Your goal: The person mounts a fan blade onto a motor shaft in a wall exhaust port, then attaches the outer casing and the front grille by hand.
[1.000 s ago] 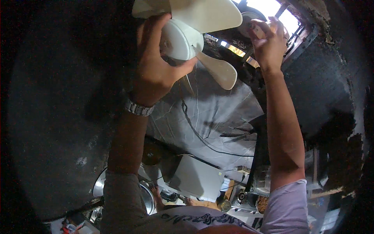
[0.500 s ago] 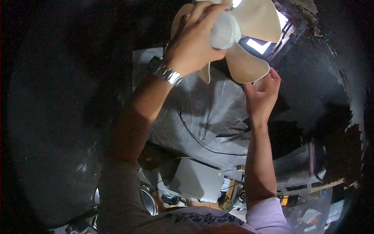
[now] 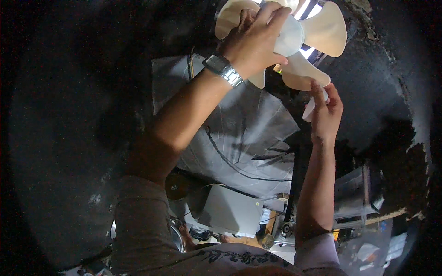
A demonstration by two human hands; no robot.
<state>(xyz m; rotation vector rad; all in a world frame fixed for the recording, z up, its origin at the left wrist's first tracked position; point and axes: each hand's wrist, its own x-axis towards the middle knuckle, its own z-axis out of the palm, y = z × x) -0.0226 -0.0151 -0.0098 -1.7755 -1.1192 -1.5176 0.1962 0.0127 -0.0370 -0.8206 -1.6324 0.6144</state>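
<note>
Overhead, my left hand (image 3: 258, 41) is wrapped round the hub of a cream-coloured fan blade (image 3: 324, 30), whose broad petals spread out on several sides. A silvery watch sits on that wrist. The hub's pale, round face (image 3: 291, 37) shows beside my fingers. Just below the lowest petal, my right hand (image 3: 328, 108) pinches a small white rounded piece (image 3: 309, 112), partly hidden by the fingers. Its fingertips are close to the petal's tip; whether they touch it I cannot tell.
Bright openings (image 3: 307, 53) show behind the fan blade. A grey crinkled sheet (image 3: 235, 133) with a dark cable (image 3: 225, 158) is beyond my forearms. Lower down are a grey flat-topped box (image 3: 232, 209) and a gas stove (image 3: 286, 230). The wall (image 3: 382, 92) at right is dark and stained.
Both hands have shifted to the right, the fan blade moving and turning with the left. The white piece in my right hand now shows more clearly beneath the petal.
</note>
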